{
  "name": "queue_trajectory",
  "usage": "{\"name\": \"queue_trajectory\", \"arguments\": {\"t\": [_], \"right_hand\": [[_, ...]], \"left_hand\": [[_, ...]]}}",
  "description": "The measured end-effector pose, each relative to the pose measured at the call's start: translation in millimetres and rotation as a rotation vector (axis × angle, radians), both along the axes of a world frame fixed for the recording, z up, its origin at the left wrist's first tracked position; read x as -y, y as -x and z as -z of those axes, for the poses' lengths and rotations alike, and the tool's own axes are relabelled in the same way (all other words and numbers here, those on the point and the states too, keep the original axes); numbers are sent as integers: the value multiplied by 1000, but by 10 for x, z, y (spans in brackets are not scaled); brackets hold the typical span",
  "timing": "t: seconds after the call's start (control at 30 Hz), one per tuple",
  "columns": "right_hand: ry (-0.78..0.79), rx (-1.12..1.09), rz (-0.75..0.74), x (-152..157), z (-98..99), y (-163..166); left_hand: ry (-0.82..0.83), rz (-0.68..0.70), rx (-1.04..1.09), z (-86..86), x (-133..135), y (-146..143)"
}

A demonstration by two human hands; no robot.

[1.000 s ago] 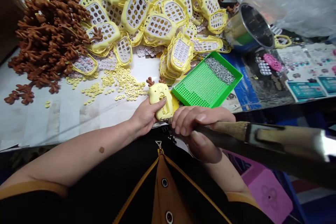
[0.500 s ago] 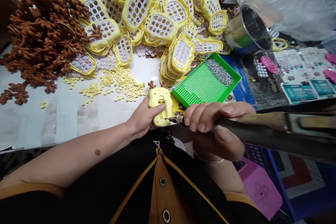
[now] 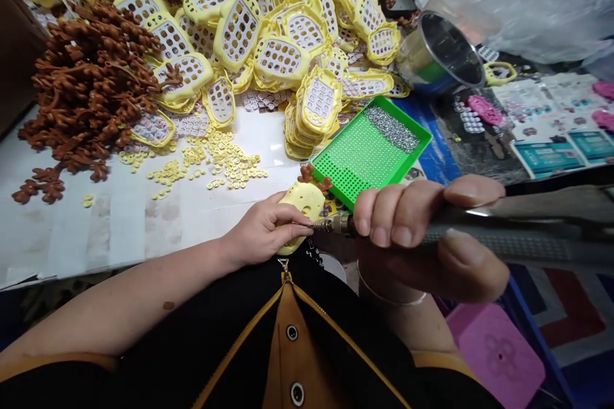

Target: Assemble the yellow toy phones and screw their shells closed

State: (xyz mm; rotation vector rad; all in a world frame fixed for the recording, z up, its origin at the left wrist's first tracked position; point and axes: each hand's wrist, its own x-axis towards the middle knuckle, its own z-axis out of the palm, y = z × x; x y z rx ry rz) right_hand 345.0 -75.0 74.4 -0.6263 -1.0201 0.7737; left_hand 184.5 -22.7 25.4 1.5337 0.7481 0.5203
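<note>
My left hand [image 3: 261, 230] is closed round a small yellow toy shell with brown antlers [image 3: 307, 199], holding it at the table's near edge. My right hand [image 3: 422, 236] grips a long powered screwdriver [image 3: 518, 223] that runs off to the right. Its metal tip [image 3: 320, 225] touches the shell just beside my left fingertips. A green perforated tray [image 3: 369, 153] holding a strip of small silver screws [image 3: 391, 128] lies just behind the shell.
A big heap of yellow grid shells [image 3: 268, 32] fills the back. Brown antler pieces [image 3: 91, 89] are piled at the left. Small yellow buttons [image 3: 211, 163] are scattered on the white table. A steel cup [image 3: 444, 54] and plastic bags sit at the right.
The shell has tilted and shifted right toward the green tray. My right hand with the screwdriver has lifted and swung, its tip now meeting the shell's lower side.
</note>
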Motion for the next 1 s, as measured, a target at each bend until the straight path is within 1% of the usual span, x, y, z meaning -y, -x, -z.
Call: {"name": "queue_trajectory", "arguments": {"t": [0.13, 0.23, 0.37, 0.5, 0.6, 0.73, 0.8, 0.87, 0.93, 1.0], "right_hand": [[-4, -25, 10, 45, -13, 16], [7, -14, 25, 59, -18, 6], [-20, -10, -20, 62, 1, 12], [-37, -8, -56, 56, 11, 29], [-39, 4, -80, 49, 7, 30], [-14, 73, -124, 56, 16, 11], [-11, 111, -123, 80, 27, -2], [-9, 140, -66, 121, 35, -13], [-2, 159, 5, 164, 40, -15], [2, 167, 17, 193, 50, 2]], "left_hand": [[22, 34, -58, 24, 1, 9], [81, 9, -96, 34, -2, 5], [123, -28, -106, 35, -11, -12], [120, -23, -111, 19, -11, -29], [86, -27, -131, 6, -7, -38], [28, -30, -182, 3, -16, -33], [37, -36, -175, 3, -26, -16], [124, -52, -117, 3, -35, 8], [331, -124, -19, 12, -37, 22], [567, -263, 86, 33, -35, 10]]}}
